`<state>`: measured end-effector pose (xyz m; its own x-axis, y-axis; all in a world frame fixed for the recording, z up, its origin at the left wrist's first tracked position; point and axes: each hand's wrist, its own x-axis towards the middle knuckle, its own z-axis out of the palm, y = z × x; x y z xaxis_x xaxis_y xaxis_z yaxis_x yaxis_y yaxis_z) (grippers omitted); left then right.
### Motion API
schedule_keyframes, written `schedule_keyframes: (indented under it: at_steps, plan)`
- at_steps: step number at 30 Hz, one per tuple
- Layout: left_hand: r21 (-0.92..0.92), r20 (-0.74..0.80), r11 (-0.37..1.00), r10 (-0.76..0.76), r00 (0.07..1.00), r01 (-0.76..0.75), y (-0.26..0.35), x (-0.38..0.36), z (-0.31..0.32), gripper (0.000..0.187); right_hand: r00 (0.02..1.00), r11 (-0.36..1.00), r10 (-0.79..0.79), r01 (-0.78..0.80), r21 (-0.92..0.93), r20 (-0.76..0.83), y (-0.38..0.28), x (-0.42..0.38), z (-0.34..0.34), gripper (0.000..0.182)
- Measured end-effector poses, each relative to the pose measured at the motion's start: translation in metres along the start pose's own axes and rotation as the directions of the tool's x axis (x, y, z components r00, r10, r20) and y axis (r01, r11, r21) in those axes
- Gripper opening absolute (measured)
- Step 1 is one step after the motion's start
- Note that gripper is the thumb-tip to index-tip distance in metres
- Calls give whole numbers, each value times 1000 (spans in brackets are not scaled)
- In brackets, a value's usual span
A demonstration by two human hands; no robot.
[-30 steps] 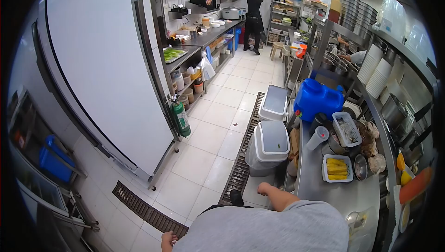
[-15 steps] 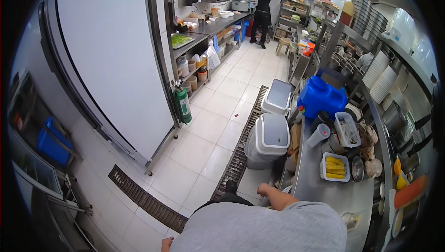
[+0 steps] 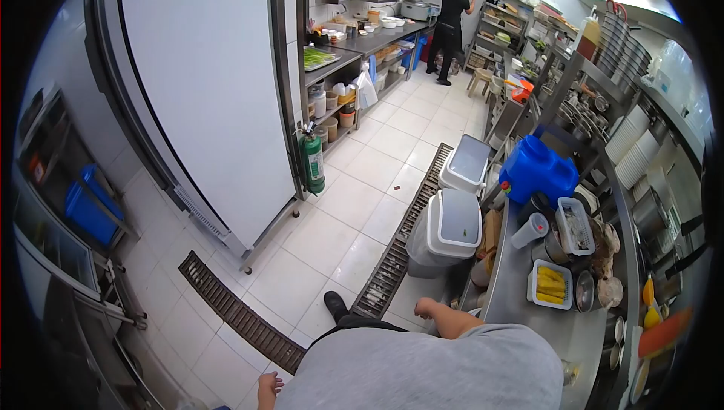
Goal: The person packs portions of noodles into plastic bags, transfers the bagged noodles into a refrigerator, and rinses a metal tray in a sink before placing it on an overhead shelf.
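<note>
My right hand (image 3: 427,309) hangs in front of my body, fingers curled into a loose fist with nothing visible in it. It is nearest to the lidded white bin (image 3: 455,223) and the edge of the steel counter (image 3: 504,318), apart from both. Low at the bottom of the view, my left hand (image 3: 269,387) hangs beside my grey shirt, its fingers slightly bent and apart. No object shows in that hand, and below it is tiled floor. My black shoe (image 3: 336,305) is on the tiles between two floor drains.
A tall white fridge (image 3: 196,93) stands left, with a green fire extinguisher (image 3: 312,161) at its side. Baskets, one holding yellow food (image 3: 550,286), and a blue jerrycan (image 3: 539,171) sit on the right counter. A person in black (image 3: 451,29) stands at the far end.
My view has shifted so the room appears further right, and my shoe has come forward. More of my left hand shows. The far person has turned and holds a pale round thing.
</note>
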<state>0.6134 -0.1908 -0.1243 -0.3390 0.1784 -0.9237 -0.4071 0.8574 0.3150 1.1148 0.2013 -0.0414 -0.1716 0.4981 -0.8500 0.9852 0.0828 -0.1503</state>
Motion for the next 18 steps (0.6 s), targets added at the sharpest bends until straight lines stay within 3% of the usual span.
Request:
schedule_keyframes:
  at_steps: [4,5,6,7,8,9,10,11,13,15,16,18]
  plan:
    - [5,-32,999,35,999,-35,5,-10,5,30,997,995,26,-20,-94,69,-22,10,-20,25]
    - [413,124,884,183,975,-218,-2,3,-2,29,997,996,38,-32,-78,71,-29,13,-22,25]
    - [811,282,421,328,901,-407,-3,7,-7,28,996,997,47,-43,-63,70,-38,17,-27,25]
    - [890,419,-32,451,788,-455,-6,15,-12,28,996,997,54,-51,-51,65,-49,21,-35,25]
    - [852,264,312,437,860,-420,-11,15,-15,27,998,998,24,-21,-54,63,-60,26,-41,25]
    - [697,118,645,326,938,-312,-6,16,-18,27,998,998,-6,9,-56,61,-72,31,-46,25]
    - [449,1,879,178,984,-160,2,17,-18,27,998,998,-34,37,-56,59,-82,36,-50,24]
    - [286,-45,955,100,994,-83,13,17,-21,27,997,997,-43,48,-62,67,-93,43,-56,24]
    - [165,-55,985,64,996,-54,38,17,-26,27,995,996,-59,65,-64,82,-114,61,-62,24]
    - [114,-53,991,70,996,-63,66,18,-33,26,968,932,-244,249,-265,54,-124,91,-66,22]
    - [97,-51,993,72,996,-67,78,20,-38,26,974,944,-228,220,-244,-2,-133,89,-73,22]
    - [81,-52,994,84,995,-79,105,22,-49,26,966,882,-248,256,-396,72,-152,103,-82,22]
